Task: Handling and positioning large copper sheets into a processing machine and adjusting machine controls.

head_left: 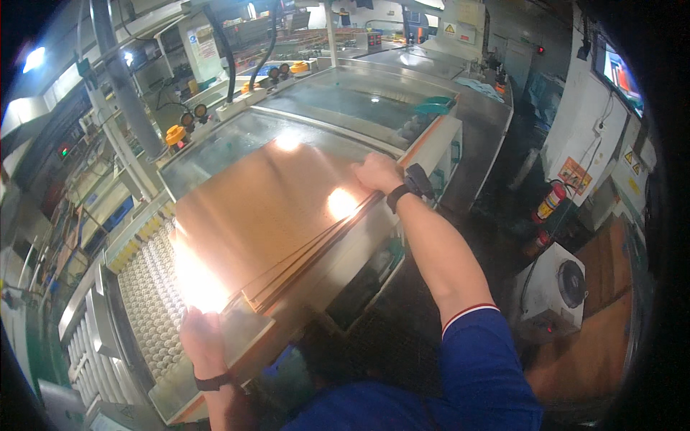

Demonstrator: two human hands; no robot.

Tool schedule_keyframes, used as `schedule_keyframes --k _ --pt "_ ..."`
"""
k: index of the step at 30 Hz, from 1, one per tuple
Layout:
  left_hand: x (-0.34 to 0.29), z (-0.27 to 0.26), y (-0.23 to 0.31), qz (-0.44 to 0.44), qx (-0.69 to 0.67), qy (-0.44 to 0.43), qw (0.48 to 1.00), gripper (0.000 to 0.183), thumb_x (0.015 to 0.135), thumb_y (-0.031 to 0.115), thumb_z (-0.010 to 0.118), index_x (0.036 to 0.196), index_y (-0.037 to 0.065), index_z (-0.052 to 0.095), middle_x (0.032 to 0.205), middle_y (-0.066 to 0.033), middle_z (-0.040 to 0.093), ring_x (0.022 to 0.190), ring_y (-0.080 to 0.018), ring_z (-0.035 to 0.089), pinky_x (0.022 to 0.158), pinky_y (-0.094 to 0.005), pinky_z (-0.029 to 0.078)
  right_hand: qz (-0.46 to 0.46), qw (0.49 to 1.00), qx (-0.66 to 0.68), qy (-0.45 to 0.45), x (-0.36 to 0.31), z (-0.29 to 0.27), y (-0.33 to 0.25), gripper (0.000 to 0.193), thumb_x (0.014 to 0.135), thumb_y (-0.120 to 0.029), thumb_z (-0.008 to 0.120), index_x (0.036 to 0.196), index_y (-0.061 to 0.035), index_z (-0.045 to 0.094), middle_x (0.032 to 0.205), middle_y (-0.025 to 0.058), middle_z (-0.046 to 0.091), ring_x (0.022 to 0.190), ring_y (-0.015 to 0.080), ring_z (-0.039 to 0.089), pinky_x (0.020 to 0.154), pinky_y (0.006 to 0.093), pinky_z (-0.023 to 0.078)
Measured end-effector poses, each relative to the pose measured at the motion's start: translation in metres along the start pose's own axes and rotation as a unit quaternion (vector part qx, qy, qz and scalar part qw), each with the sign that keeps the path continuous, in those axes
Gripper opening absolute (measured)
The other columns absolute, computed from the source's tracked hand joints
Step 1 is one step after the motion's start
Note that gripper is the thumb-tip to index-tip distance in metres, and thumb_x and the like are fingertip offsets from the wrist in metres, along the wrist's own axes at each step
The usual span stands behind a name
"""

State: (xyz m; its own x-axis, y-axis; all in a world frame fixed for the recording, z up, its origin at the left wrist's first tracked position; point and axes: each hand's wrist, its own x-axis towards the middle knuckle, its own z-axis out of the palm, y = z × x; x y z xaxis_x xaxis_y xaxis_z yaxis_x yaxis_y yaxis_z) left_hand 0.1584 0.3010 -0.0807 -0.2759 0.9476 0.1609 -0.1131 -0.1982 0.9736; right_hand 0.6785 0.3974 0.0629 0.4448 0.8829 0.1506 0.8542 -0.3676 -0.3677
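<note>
Gripping opposite edges of copper sheets [273,208] — left hand [201,337], right hand [377,172], seemingly clamped.

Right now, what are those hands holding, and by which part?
A stack of shiny copper-coloured sheets. The left hand grips its near corner; the right hand holds the far corner of the same edge.

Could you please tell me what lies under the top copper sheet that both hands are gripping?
Under the shiny copper sheet, several more thin copper sheets show at the stepped near edge. What the stack rests on is covered. Left hand and right hand grip its corners.
</note>
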Motion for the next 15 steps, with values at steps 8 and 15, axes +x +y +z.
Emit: schedule_keyframes --k 8,15 --pt "0.016 -0.028 0.007 -0.005 0.005 -0.013 1.0 0.023 0.088 0.019 0.066 0.094 -0.003 0.063 0.092 -0.0222 0.064 0.09 -0.0418 0.062 0.079 -0.0492 0.051 0.017 0.999 0.013 -0.026 0.0 -0.001 -0.001 0.044 0.087 -0.045 0.056 0.083 -0.0074 0.077 0.102 0.0219 0.073 0.103 0.0414 0.07 0.09 0.0517 0.054" --pt "0.023 -0.036 0.004 0.022 0.045 -0.006 0.999 0.025 0.087 0.02 0.067 0.098 -0.003 0.064 0.095 -0.0226 0.066 0.093 -0.0413 0.064 0.08 -0.0495 0.052 0.011 1.0 0.016 -0.013 0.001 0.0 -0.002 0.045 0.087 -0.044 0.058 0.086 -0.0055 0.08 0.107 0.0241 0.074 0.107 0.042 0.07 0.093 0.0497 0.054"
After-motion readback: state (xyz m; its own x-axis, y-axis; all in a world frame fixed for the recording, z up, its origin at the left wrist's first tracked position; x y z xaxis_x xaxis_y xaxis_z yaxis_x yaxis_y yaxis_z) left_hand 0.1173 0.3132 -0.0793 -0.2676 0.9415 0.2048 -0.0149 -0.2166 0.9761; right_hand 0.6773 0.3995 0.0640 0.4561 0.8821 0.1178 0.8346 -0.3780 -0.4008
